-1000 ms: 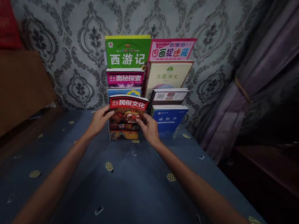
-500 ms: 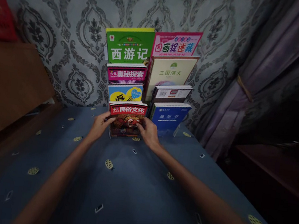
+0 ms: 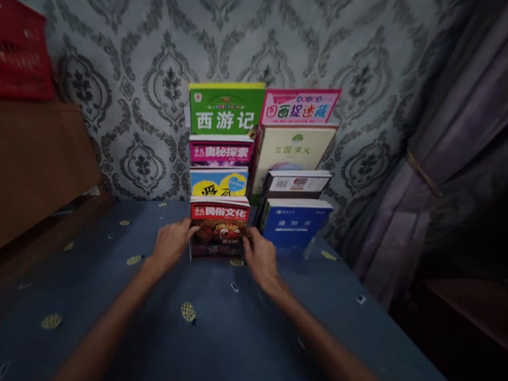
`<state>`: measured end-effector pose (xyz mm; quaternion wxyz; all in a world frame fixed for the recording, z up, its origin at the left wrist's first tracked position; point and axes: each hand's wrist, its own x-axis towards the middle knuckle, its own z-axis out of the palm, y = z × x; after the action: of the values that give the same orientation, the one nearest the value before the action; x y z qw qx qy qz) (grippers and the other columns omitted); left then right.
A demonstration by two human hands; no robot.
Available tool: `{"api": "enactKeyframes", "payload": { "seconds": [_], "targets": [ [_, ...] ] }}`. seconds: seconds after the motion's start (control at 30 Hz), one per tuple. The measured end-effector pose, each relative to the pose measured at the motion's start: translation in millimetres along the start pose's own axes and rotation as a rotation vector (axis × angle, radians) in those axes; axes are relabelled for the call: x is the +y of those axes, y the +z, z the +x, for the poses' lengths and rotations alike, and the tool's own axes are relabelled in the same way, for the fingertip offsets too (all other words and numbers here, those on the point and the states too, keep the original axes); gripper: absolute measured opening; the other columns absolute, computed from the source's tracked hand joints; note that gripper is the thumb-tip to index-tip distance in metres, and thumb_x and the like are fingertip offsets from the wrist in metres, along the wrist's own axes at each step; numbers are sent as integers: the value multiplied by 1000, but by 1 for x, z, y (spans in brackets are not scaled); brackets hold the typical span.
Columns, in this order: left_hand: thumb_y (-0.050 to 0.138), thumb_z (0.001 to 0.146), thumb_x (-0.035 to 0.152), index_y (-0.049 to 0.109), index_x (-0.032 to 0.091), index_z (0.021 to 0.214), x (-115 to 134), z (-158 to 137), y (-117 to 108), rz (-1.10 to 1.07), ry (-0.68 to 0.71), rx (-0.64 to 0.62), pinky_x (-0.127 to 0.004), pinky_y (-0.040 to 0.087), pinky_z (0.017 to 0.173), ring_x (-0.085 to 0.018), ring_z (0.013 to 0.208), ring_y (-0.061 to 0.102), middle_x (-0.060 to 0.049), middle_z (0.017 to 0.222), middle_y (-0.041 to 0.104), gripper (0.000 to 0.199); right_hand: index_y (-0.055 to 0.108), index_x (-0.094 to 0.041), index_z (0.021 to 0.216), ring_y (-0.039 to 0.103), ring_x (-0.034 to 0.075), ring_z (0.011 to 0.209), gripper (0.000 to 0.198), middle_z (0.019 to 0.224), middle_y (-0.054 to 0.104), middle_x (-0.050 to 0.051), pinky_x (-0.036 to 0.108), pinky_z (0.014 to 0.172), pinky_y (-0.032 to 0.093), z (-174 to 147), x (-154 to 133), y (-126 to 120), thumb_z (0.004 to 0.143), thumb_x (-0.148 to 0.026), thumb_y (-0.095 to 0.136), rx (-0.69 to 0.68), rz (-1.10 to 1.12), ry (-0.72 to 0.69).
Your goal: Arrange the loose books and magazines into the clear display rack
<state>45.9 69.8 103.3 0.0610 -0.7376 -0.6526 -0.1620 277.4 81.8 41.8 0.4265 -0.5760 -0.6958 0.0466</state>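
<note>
Both hands are gripping the red magazine (image 3: 218, 226) by its side edges: left hand (image 3: 172, 245) closed on the left edge, right hand (image 3: 262, 258) closed on the right. The magazine is standing upright in the front left slot of the tiered book rack (image 3: 308, 248), which is sitting on the blue tablecloth (image 3: 213, 349) against the patterned wall (image 3: 161, 45). A yellow book (image 3: 217, 182) is standing just behind it, a blue book (image 3: 295, 225) just beside it on the right. A red crate (image 3: 10, 43) is sitting far left.

Dim, soft, edge-warped, dark right side
</note>
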Motion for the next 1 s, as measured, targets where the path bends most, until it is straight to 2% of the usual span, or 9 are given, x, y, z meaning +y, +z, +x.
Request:
{"api": "enactKeyframes", "payload": {
  "seconds": [0.23, 0.43, 0.57, 0.67, 0.73, 1.0],
  "targets": [
    [36, 102, 38, 60, 13, 114, 13, -2, -6, 80, 1, -25, -33, 49, 74, -31, 91, 72, -23, 110, 71, 37, 64, -22, 102, 72, 24, 76, 21, 87, 77, 8, 28, 63, 43, -1, -2, 3, 92, -17, 46, 4, -56, 17],
    [38, 102, 39, 58, 16, 113, 10, -4, -3, -2, -19, -18, -34, 49, 77, -30, 92, 72, -20, 109, 72, 32, 65, -22, 105, 73, 25, 82, 25, 89, 77, 8, 30, 70, 49, -1, -4, 4, 91, -16, 46, -9, 32, 30],
    [35, 102, 42, 55, 17, 116, 9, -8, -3, -30, -23, -2, -34, 47, 74, -31, 95, 72, -20, 114, 71, 35, 57, -22, 127, 71, 26, 99, 38, 109, 75, 10, 35, 85, 54, -2, -12, 4, 92, -21, 44, 59, 188, -17],
    [35, 102, 43, 53, 17, 118, 10, -10, -5, -35, -25, 9, -33, 46, 71, -33, 97, 71, -19, 113, 72, 36, 48, -18, 140, 65, 28, 117, 47, 131, 66, 15, 42, 97, 52, 1, -20, 3, 95, -30, 40, 121, 277, -52],
    [36, 102, 43, 52, 16, 118, 12, -10, -8, -31, -27, 13, -32, 45, 69, -33, 97, 71, -19, 110, 72, 35, 46, -17, 143, 61, 27, 124, 50, 137, 62, 15, 44, 104, 49, 5, -24, 1, 97, -35, 37, 154, 322, -47],
    [40, 100, 44, 49, 18, 117, 14, -12, -13, -170, -81, 53, -35, 47, 74, -34, 99, 70, -18, 110, 71, 32, 55, -18, 133, 60, 26, 120, 45, 126, 65, 16, 44, 106, 47, 11, -29, 5, 99, -40, 36, 245, 390, -36]
  ]
}}
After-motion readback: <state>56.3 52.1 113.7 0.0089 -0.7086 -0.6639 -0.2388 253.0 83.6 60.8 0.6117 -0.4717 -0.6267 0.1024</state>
